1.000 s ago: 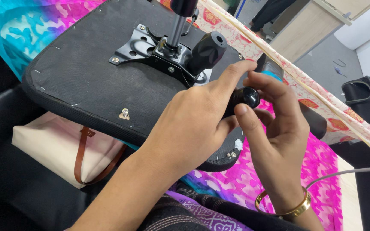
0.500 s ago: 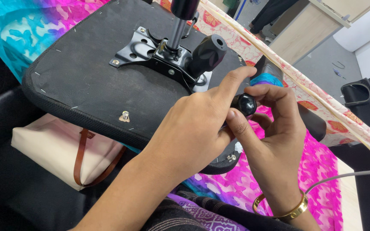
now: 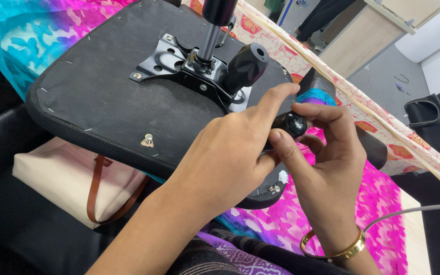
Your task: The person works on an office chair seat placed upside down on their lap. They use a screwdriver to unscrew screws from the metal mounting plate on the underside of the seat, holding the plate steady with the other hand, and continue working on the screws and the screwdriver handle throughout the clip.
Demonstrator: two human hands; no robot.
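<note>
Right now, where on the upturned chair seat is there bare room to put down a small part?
The seat underside is bare left of the metal plate, from the plate to the stapled edge, and in front of it around the bolt. It is crowded on the right, where the left hand and right hand close on the black knob.

A single head-worn view is given, aimed steeply downward from close above the overturned chair seat [image 3: 128, 107]; no second view is shared.
</note>
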